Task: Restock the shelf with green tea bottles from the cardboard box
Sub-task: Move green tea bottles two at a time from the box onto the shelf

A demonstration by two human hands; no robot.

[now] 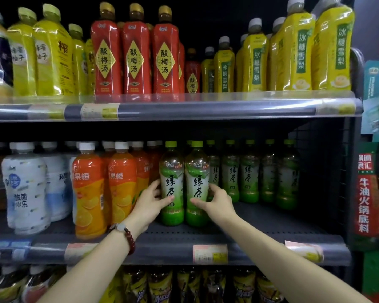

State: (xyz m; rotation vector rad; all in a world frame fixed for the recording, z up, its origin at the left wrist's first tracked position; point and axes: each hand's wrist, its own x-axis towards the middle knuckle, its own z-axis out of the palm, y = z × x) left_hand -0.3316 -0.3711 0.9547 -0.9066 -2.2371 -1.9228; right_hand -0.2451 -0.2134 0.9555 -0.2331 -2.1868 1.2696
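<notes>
Two green tea bottles stand upright side by side on the middle shelf (260, 232). My left hand (150, 203) wraps the lower part of the left green tea bottle (171, 171). My right hand (217, 201) grips the right green tea bottle (197, 171) from its right side. Several more green tea bottles (248, 171) stand in a row further back on the same shelf to the right. The cardboard box is out of view.
Orange juice bottles (89, 193) stand just left of my left hand, white drink bottles (25, 189) beyond them. The upper shelf holds red bottles (136, 55) and yellow bottles (293, 55). Bare shelf floor lies in front of the back row, right of my hands. Packaged goods (374, 193) hang at the right.
</notes>
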